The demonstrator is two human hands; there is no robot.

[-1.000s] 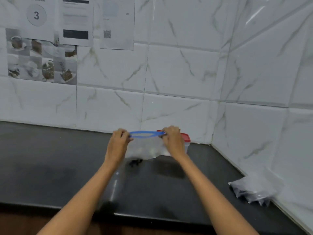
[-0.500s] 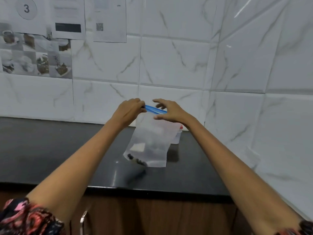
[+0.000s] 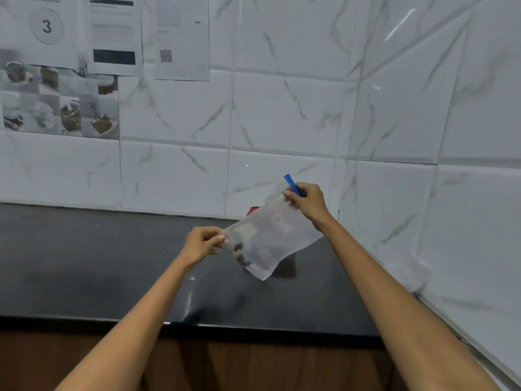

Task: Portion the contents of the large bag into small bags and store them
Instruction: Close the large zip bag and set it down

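A translucent zip bag (image 3: 275, 235) is held in the air above the dark surface (image 3: 84, 263), near the tiled corner. Its long axis runs on a diagonal: the blue zip strip (image 3: 293, 185) points up and to the right, the bottom corner down and toward the camera. The right hand (image 3: 308, 203) has its grip pinched on the zip end. The left hand (image 3: 203, 244) has its grip pinched on the bag's left edge. Dark bits sit low inside; the film blurs them. A red-edged container (image 3: 252, 210) behind is mostly hidden. More clear plastic (image 3: 408, 270) at right is hard to make out.
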